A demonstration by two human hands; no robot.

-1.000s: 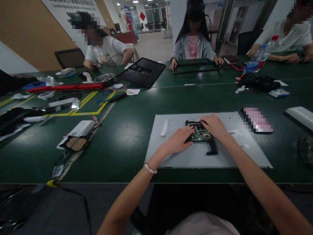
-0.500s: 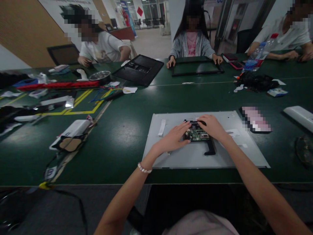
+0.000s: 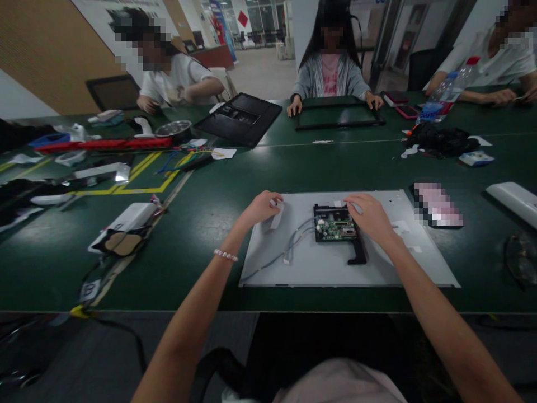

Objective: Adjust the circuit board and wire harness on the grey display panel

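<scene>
A grey metal-backed panel [image 3: 390, 268] lies flat on the green table in front of me. On it sits a green circuit board [image 3: 335, 229] in a black bracket [image 3: 358, 254], with thin grey cables [image 3: 272, 261] running out to the left. My left hand [image 3: 263, 208] is at the panel's far left corner, fingers pinched at the top end of a white tape strip [image 3: 276, 217]. My right hand [image 3: 369, 215] has its fingertips together at the bracket's far right corner, beside a small white tab [image 3: 338, 204].
A phone [image 3: 438, 204] and glasses [image 3: 520, 260] lie to the right. Left stands a white battery-like pack [image 3: 121, 229] with wires. Across the table a person holds a black frame [image 3: 339, 126]; a black cover [image 3: 239, 118] lies beside it. Two bottles [image 3: 448, 92] stand far right.
My left hand has moved left, off the circuit board, to the tape strip, and the cables now show. My right hand stays near the bracket's corner, shifted slightly right.
</scene>
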